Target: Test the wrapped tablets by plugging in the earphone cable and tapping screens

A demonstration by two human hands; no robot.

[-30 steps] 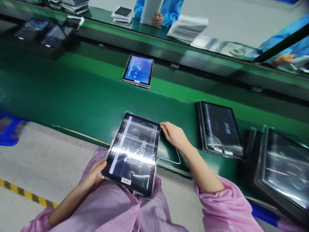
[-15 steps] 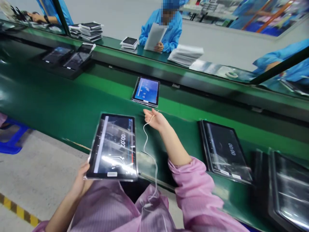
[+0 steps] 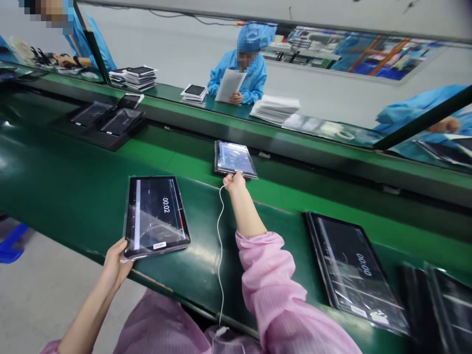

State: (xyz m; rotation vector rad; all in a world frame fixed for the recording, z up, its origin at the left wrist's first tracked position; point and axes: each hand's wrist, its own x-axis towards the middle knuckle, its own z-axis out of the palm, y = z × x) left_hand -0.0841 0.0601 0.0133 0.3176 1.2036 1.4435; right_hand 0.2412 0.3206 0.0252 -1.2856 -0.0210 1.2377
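Observation:
My left hand [image 3: 117, 263] grips the near left corner of a tablet [image 3: 157, 216] in clear film, its screen reading 00:02, low over the green bench. Reaching forward, my right hand [image 3: 235, 181] has its fingers closed on the near edge of another tablet [image 3: 236, 158] with a lit, pale blue screen. That tablet is tilted over the bright green strip. A thin white cable [image 3: 220, 236] runs from my right hand down to my lap; its upper end is hidden in the fingers.
On the right lies a tablet [image 3: 359, 270] showing 00:00, with more dark tablets [image 3: 450, 305] beyond. Several tablets [image 3: 120, 122] rest on a dark mat at the far left. Behind a frame, a person in blue [image 3: 254, 69] holds a white sheet near stacked papers [image 3: 275, 109].
My right hand has gone forward and taken hold of the far tablet, which now tilts. My left hand has moved the 00:02 tablet left, over the bench. The view has tipped upward.

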